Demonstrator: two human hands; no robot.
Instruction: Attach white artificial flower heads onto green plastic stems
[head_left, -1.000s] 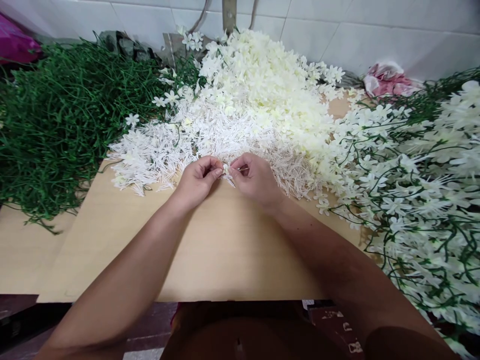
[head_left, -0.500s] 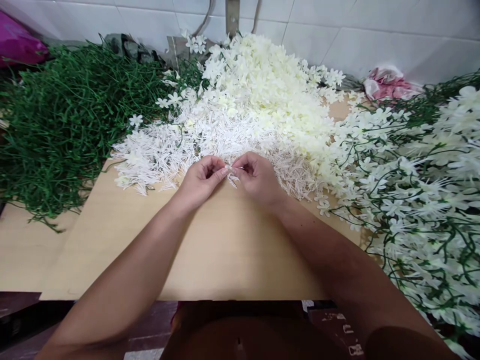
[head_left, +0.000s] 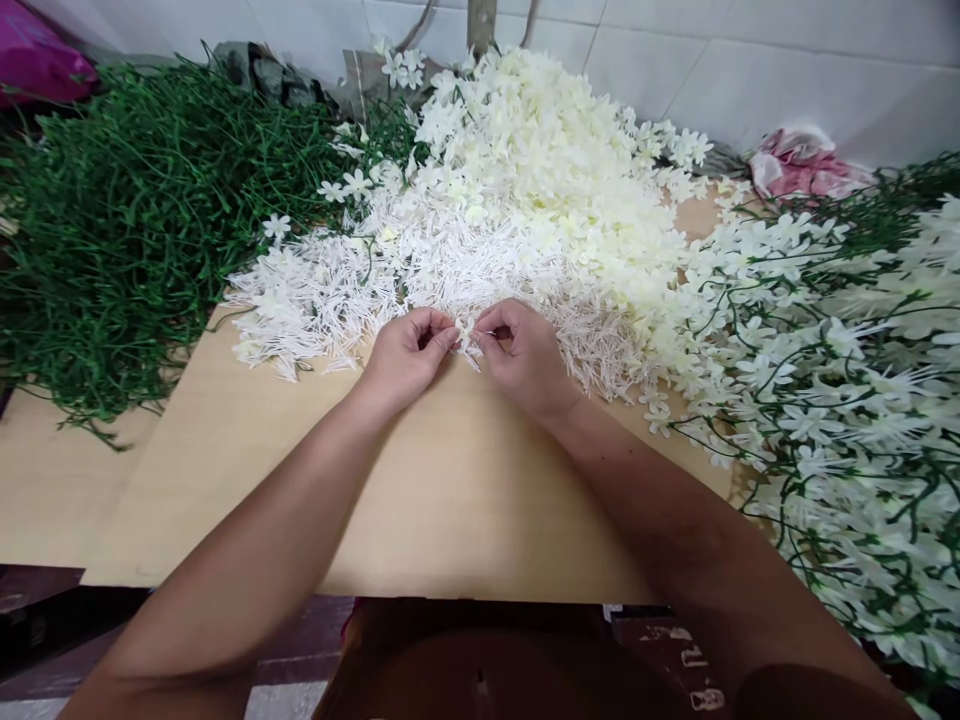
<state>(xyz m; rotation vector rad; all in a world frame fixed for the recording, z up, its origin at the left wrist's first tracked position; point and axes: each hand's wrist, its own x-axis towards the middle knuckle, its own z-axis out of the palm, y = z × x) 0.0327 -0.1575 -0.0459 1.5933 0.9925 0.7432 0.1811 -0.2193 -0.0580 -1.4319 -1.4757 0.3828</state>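
A small white artificial flower is pinched between the fingertips of both hands, low over the near edge of a heap of thin white stamen pieces. My left hand is closed, with thumb and forefinger at the flower's left side. From the other side, my right hand pinches it too, and a thin white strand shows by those fingertips. The exact grip is too small to make out. Behind the stamens rises a pile of cream-white flower heads.
Green artificial stems are piled at the left. Assembled white flowers on green stems fill the right side. Everything lies on tan board against a tiled wall. A pink-and-white plastic bag lies at the back right.
The view has shifted slightly, moving the piles a little right and up. Both hands keep their pinch, and the flower's petals show more plainly between the fingertips.
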